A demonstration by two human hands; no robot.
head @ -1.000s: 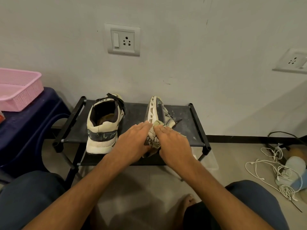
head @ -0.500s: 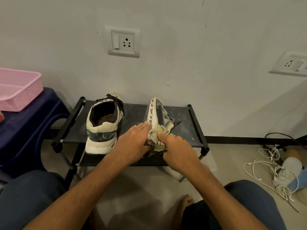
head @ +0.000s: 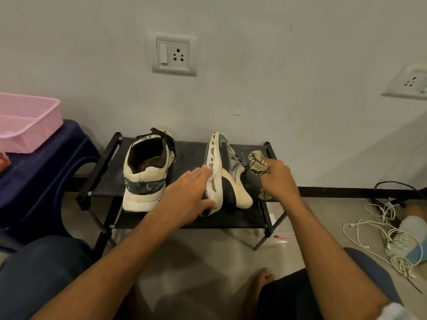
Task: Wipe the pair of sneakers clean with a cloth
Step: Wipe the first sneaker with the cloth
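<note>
Two sneakers on a black tube-framed fabric shoe rack [head: 191, 153]: one upright, one tipped for wiping.

The cream-and-black sneaker standing upright [head: 145, 181] sits at the left of the rack, heel nearest. The matching sneaker lying on its side [head: 228, 179] sits right of centre, its cut-out cream sole facing left. The left hand [head: 187, 195] lies against that sole with fingers straight, bracing but not grasping. The right hand [head: 277, 179] has its fingers curled round a bunched cream cloth with dark stripes [head: 257, 163], just right of the laces; contact cannot be determined. Expect each sneaker to be light, with a stiff sole and a soft, yielding upper. Brace at the sole or heel. The cloth is limp, so keep it wadded.
</note>
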